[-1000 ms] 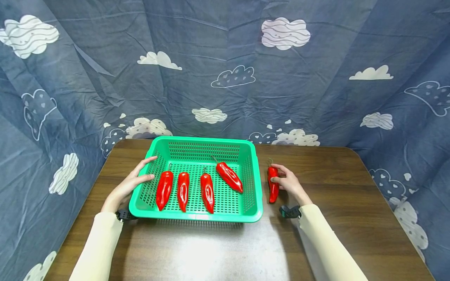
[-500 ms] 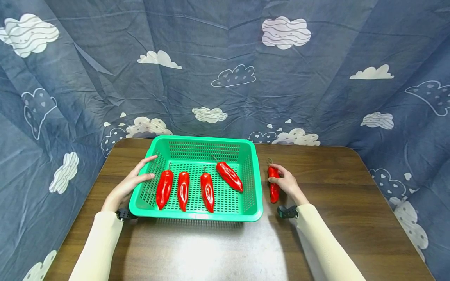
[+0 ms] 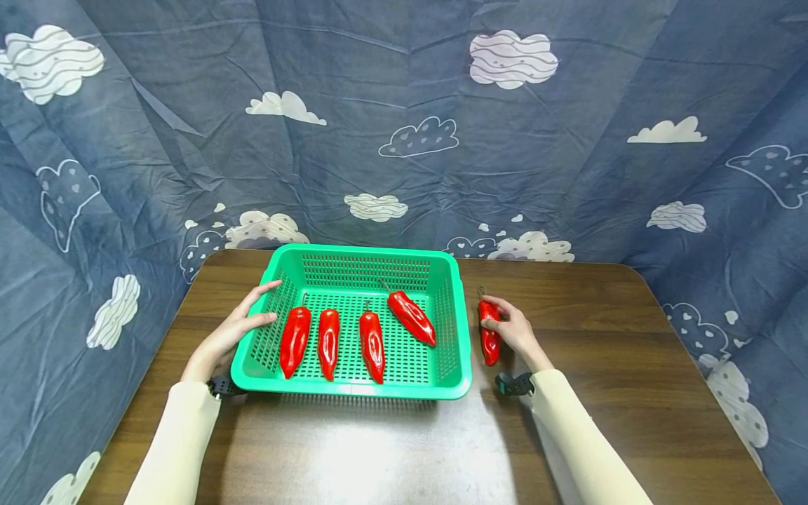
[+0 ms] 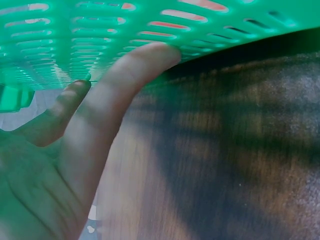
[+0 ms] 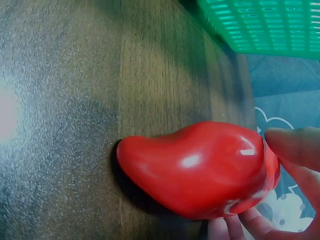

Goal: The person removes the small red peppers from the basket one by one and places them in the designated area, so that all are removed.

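Nearest are two pale sleeves [image 3: 177, 442], a dark wrist device [image 3: 514, 384] at each cuff, above a wood-grain bench [image 3: 631, 337] that shows strong glare toward its near side.

Right hand [image 3: 516, 328]: grasping. Thumb and fingers are set about the stem half of a red pepper [image 3: 490, 348], coming at it from its right side. The pepper is outside the basket, just beside its right wall. Its long axis runs near to far, roughly in line with that wall, tip toward the person and stem away. Whether its underside bears on the bench cannot be confirmed.

Left hand [image 3: 230, 333]: gripping nothing. Its fingers are extended at the left wall of the green basket [image 3: 353, 389]; the left wrist view shows them against the outer face. The basket therefore stands between this hand and the held pepper, and the right hand is plainly the nearer to it.

Inside the basket, four peppers [image 3: 372, 347] lie apart: three point near to far, while the rightmost is set aslant.

Beyond the bench hangs a blue curtain [image 3: 404, 168] with a cloud print.
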The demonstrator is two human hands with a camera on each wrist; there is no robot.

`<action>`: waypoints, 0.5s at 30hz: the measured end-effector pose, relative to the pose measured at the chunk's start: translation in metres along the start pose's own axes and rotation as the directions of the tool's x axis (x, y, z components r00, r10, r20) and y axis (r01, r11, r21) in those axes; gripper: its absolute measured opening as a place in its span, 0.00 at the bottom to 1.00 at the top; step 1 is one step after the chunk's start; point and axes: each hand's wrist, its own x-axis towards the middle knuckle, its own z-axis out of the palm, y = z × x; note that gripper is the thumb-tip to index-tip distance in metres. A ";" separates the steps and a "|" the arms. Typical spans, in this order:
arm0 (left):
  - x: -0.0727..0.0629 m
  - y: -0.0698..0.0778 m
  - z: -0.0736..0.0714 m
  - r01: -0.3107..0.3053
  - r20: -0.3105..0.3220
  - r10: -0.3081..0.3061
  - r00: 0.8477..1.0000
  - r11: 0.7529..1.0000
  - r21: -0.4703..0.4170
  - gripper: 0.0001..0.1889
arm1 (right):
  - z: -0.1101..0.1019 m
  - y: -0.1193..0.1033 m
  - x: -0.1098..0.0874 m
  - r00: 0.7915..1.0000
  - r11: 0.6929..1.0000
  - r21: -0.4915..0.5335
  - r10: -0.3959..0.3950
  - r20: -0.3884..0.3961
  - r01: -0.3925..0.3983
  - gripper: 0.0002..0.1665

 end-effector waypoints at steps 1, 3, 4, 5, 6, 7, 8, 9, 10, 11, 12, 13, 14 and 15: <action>0.000 0.000 0.000 -0.003 -0.001 0.003 1.000 1.000 0.007 0.32 | 0.000 0.000 0.000 1.000 1.000 0.001 0.002 0.001 -0.002 0.30; 0.000 -0.001 0.000 -0.006 -0.002 0.006 1.000 1.000 0.017 0.32 | -0.001 -0.001 -0.001 1.000 1.000 0.004 0.007 -0.001 -0.007 0.29; 0.000 -0.001 -0.001 -0.006 -0.002 0.006 1.000 1.000 0.017 0.32 | -0.002 -0.001 -0.001 1.000 1.000 0.006 0.009 -0.002 -0.009 0.29; 0.000 -0.001 -0.001 -0.004 0.000 0.004 1.000 1.000 0.013 0.32 | -0.003 -0.001 -0.001 1.000 1.000 0.009 0.011 -0.004 -0.011 0.29; 0.001 -0.001 -0.001 -0.004 0.000 0.004 1.000 1.000 0.014 0.32 | -0.003 -0.001 -0.001 1.000 1.000 0.011 0.010 -0.006 -0.010 0.29; 0.001 -0.001 -0.001 -0.002 0.001 0.002 1.000 1.000 0.010 0.32 | -0.004 -0.001 -0.001 1.000 1.000 0.012 0.010 -0.011 -0.009 0.29; 0.001 -0.001 -0.001 0.001 0.003 -0.001 1.000 1.000 0.004 0.32 | -0.006 -0.001 -0.002 1.000 1.000 0.012 0.005 -0.015 -0.005 0.29; 0.001 -0.001 -0.001 0.001 0.004 -0.001 1.000 1.000 0.001 0.32 | -0.007 -0.001 -0.002 1.000 1.000 0.016 0.003 -0.018 -0.003 0.29; 0.000 -0.001 -0.001 0.003 0.005 -0.003 1.000 1.000 -0.005 0.32 | -0.008 -0.002 -0.002 1.000 1.000 0.020 -0.001 -0.020 0.002 0.29; 0.000 -0.001 -0.001 0.004 0.005 -0.004 1.000 1.000 -0.009 0.32 | -0.010 -0.002 -0.003 1.000 1.000 0.022 -0.006 -0.023 0.006 0.29; 0.000 -0.001 0.000 0.003 0.005 -0.003 1.000 1.000 -0.012 0.32 | -0.011 -0.002 -0.003 1.000 1.000 0.026 -0.007 -0.026 0.008 0.29; 0.000 -0.001 0.000 0.006 0.007 -0.005 1.000 1.000 -0.022 0.32 | -0.013 -0.003 -0.003 0.999 0.999 0.031 -0.008 -0.031 0.009 0.28; 0.000 -0.001 0.000 0.009 0.010 -0.008 1.000 0.999 -0.035 0.32 | -0.014 -0.004 -0.004 0.999 0.999 0.034 -0.014 -0.034 0.015 0.29; 0.000 -0.001 0.000 0.009 0.010 -0.008 1.000 0.999 -0.041 0.32 | -0.015 -0.006 -0.004 0.999 0.999 0.036 -0.015 -0.040 0.017 0.28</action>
